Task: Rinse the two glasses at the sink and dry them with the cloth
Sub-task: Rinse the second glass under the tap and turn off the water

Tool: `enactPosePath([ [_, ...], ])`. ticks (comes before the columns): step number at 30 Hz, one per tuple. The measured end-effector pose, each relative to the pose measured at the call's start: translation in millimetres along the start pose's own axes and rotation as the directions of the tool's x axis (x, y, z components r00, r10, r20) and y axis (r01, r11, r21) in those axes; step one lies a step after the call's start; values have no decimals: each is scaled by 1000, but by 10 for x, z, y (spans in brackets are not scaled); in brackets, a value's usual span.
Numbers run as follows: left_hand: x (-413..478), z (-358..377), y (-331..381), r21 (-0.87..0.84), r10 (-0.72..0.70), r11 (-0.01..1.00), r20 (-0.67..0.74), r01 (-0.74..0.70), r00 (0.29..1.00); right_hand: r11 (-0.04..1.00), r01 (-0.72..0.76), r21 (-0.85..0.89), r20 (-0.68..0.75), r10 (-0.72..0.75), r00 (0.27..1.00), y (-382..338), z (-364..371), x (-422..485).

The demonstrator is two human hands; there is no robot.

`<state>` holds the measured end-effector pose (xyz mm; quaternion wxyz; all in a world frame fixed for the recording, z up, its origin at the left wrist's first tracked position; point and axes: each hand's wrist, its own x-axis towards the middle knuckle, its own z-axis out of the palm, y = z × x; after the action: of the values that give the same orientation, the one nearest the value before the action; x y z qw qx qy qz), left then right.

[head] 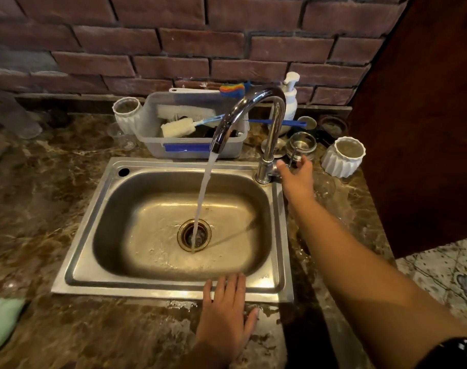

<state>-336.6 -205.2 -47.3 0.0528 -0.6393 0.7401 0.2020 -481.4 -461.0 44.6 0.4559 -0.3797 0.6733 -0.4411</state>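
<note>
Likely fragile and slippery — best gripped round its wall — a clear glass (324, 185) stood beside the right hand (297, 177), fingers apart at the tap lever (293, 155); the left hand (225, 312) lay flat-fingered on the steel sink rim (87, 222).

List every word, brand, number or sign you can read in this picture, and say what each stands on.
Nothing here reads clearly.
Stamped mark on the front right rim of the sink: too small and blurred to read.
Blue strip on the plastic tub: no lettering shows.
</note>
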Motion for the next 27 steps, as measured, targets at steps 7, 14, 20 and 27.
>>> enactPosePath([
  [7,53,29,16,-7,-20,1000,-61,20,998,992,-63,110,-117,76,990,144,263,367],
  [14,93,104,-4,15,-21,1000,-117,23,993,997,-27,74,-149,38,988,323,368,526],
  [20,102,195,-17,45,22,999,-241,-11,970,1000,18,24,-137,-15,991,450,385,582],
  [27,112,202,-18,54,28,998,-244,-15,969,998,57,-36,-46,-58,997,473,308,652],
])
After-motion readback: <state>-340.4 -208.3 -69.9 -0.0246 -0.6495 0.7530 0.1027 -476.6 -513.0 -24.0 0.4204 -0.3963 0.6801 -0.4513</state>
